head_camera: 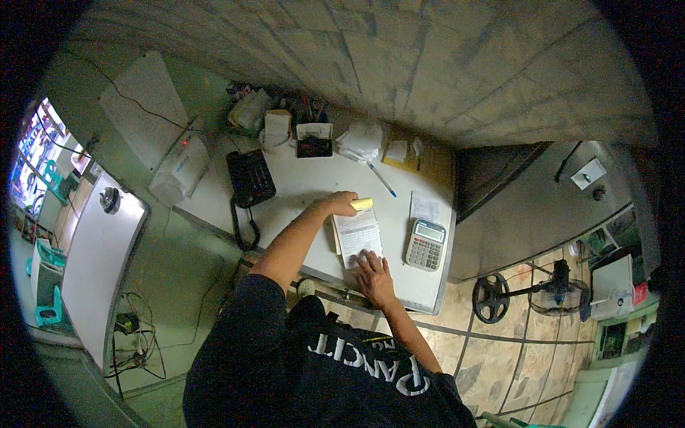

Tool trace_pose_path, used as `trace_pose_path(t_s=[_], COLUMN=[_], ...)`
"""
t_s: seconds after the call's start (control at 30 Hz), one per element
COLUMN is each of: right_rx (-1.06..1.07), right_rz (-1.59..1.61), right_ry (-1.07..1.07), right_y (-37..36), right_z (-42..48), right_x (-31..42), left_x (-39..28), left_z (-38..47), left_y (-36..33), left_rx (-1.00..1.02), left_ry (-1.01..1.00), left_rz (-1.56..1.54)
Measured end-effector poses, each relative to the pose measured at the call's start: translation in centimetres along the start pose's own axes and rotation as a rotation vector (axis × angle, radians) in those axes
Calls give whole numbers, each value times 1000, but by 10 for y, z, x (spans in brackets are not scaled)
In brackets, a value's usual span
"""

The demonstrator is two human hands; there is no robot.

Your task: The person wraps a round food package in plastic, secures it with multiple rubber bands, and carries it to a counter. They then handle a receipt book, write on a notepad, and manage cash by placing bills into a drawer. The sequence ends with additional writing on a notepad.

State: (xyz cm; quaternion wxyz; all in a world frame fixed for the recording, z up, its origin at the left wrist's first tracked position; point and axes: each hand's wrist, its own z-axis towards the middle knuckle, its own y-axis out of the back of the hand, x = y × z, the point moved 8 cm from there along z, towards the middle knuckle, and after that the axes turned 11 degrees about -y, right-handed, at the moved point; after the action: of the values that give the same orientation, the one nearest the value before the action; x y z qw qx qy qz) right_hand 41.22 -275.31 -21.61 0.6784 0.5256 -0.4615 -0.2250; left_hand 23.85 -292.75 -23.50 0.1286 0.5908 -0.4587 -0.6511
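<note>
A pad of printed forms [359, 232] lies on the white desk [305, 214] before me, its yellow top strip [362, 203] at the far edge. My left hand [341, 204] grips that top edge, thumb and fingers at the yellow strip. Across the pad's near right corner rests my right hand [374, 278], fingers slightly spread on the paper. Right of the pad is a grey Canon calculator [426, 244], partly over a slip of paper [425, 207]. A blue-capped pen [382, 180] lies beyond the pad.
A black corded telephone [250, 177] stands on the desk at left. Along the back are a small black-and-white bin [314, 140], a stack of papers [359, 142] and a yellow envelope [401, 155]. A pedestal fan [559, 297] is at right, over the tiled floor.
</note>
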Motion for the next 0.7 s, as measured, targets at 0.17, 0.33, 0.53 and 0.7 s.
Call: trace_pose_path(t_s=[0.17, 0.33, 0.53, 0.7], right_rx=[-60, -150, -341, -518], right_rz=[100, 518, 1004, 1151], right_ry=[4, -220, -460, -524], right_y=[11, 41, 75, 99], right_z=[-13, -31, -50, -79], right_x=[-3, -44, -91, -113], left_x=[67, 126, 136, 176], left_z=[-37, -88, -105, -92], left_y=[81, 124, 115, 110], left_rx=[-338, -188, -141, 11], left_ry=[146, 506, 566, 559], left_rz=[289, 694, 678, 584])
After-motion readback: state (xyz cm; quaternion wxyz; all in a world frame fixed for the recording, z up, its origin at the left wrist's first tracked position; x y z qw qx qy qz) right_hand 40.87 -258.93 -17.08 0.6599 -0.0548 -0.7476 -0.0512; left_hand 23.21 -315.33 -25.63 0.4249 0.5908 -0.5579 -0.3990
